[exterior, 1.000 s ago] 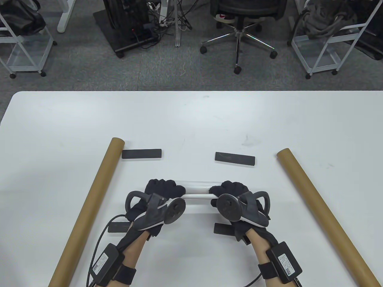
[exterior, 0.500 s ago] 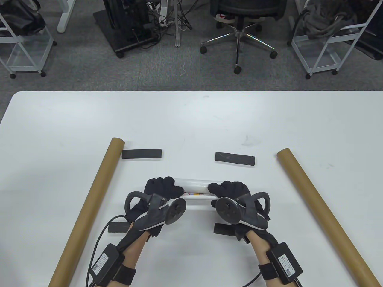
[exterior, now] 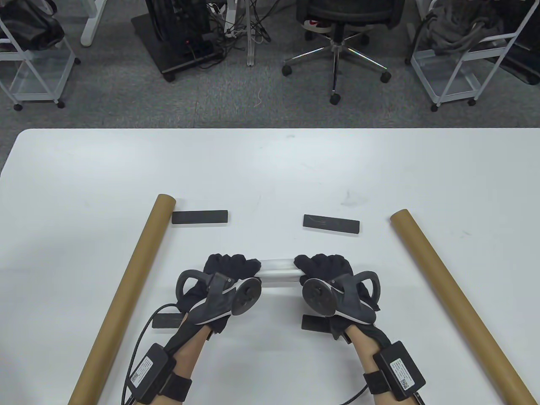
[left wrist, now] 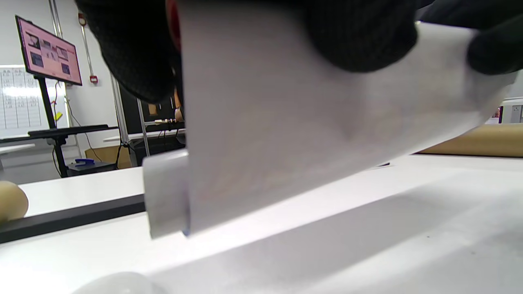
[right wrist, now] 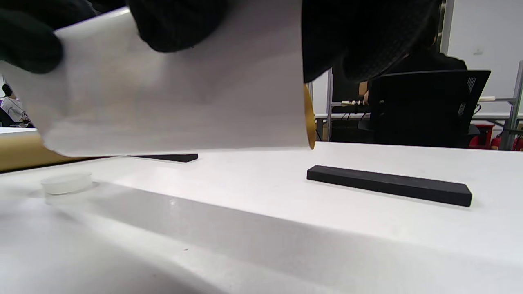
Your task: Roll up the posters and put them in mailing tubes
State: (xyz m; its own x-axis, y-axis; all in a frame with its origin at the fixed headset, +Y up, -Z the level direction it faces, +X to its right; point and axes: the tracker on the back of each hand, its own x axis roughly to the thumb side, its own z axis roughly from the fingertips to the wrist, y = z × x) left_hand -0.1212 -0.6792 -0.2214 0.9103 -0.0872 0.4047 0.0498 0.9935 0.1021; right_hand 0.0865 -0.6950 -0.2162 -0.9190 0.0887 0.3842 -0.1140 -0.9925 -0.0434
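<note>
- The left hand (exterior: 230, 266) reaches in from the near edge of the counter (exterior: 270, 168), knuckles up, its fingers curled over the left end of the poster (exterior: 277, 270) and gripping it.
- The right hand (exterior: 322, 266) mirrors it, fingers curled over the poster's right end; the 2 hands sit level with each other, a short bare stretch of roll between them.
- A tracker is strapped to the back of each hand, and a small box with a label sits on each forearm.
- The poster is a tight white roll, lying crosswise near the counter's front middle. In the left wrist view its loose outer sheet (left wrist: 310, 134) hangs down from the gloved fingers (left wrist: 359, 36) towards the counter, and an inner layer sticks out at the end.
- In the right wrist view the sheet (right wrist: 184, 90) hangs the same way under the fingers (right wrist: 179, 20), with an orange-yellow edge at its end.
- 2 brown tubes lie well apart from the roll: the left tube (exterior: 126, 291) and the right tube (exterior: 455, 303), both slanting away from the middle as they near the front. I cannot tell what is inside them.
- 4 black bars lie flat: far left bar (exterior: 200, 217), far right bar (exterior: 331, 224), and 2 near bars (exterior: 166, 321) (exterior: 315, 324) partly under the wrists.
- A clear round cap (right wrist: 66, 182) rests on the counter in the right wrist view.
</note>
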